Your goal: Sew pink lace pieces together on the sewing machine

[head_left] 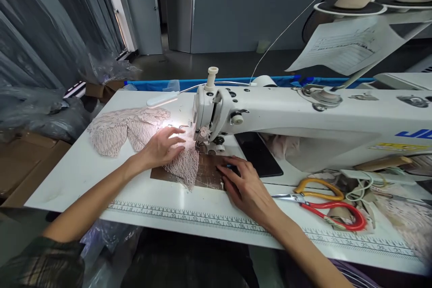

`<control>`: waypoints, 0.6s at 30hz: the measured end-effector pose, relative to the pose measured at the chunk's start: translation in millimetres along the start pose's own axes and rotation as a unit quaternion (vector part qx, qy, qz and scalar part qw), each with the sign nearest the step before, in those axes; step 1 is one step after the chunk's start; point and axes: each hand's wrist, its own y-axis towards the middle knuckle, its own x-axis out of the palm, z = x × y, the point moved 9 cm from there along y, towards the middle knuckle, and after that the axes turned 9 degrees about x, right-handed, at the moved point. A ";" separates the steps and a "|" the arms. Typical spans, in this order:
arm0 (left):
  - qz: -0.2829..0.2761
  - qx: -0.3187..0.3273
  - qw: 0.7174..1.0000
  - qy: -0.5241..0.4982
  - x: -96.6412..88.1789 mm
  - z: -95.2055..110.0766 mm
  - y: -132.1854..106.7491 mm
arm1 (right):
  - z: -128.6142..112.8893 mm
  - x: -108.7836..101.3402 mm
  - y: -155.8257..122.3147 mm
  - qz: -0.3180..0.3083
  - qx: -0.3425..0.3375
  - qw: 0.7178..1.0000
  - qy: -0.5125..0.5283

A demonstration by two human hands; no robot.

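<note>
My left hand [165,147] lies open on pale pink lace fabric [185,165], its fingers spread beside the presser foot area of a white sewing machine [270,110]. One end of the lace runs under the machine head, where the needle is hard to make out. More of the same lace [111,132] lies bunched to the left. My right hand [245,184] rests with fingers apart on the right end of a brown plate [211,171], just right of the needle area. Something small and dark shows between its fingers, too hidden to name.
Scissors [324,202] with one red and one yellow handle lie right of my right hand. A dark phone-like slab [259,155] sits under the machine arm. Lace scraps [401,216] lie at far right. A printed ruler [202,219] lines the table's front edge.
</note>
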 end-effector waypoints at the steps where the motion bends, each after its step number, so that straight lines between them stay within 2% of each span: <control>1: -0.030 0.011 0.999 -0.027 3.4 6.5 -1.8 | -3.8 -0.2 1.8 -0.003 -0.003 1.000 0.009; 4: -0.124 0.042 0.984 -0.124 22.5 26.0 -12.8 | -14.8 3.4 8.8 -0.022 -0.013 0.999 0.037; 6: -0.141 0.035 0.978 -0.150 31.4 29.1 -19.0 | -19.6 8.0 13.1 -0.040 -0.014 0.997 0.058; 9: -0.118 0.010 0.980 -0.161 35.1 23.1 -21.6 | -24.1 16.1 18.2 -0.082 -0.005 0.992 0.100; 13: -0.078 0.009 0.983 -0.168 27.9 19.5 -19.5 | -36.3 24.8 25.1 -0.140 -0.005 0.978 0.156; 18: -0.035 0.048 0.986 -0.156 21.1 30.7 -20.7 | -48.5 33.4 39.5 -0.135 0.016 0.976 0.169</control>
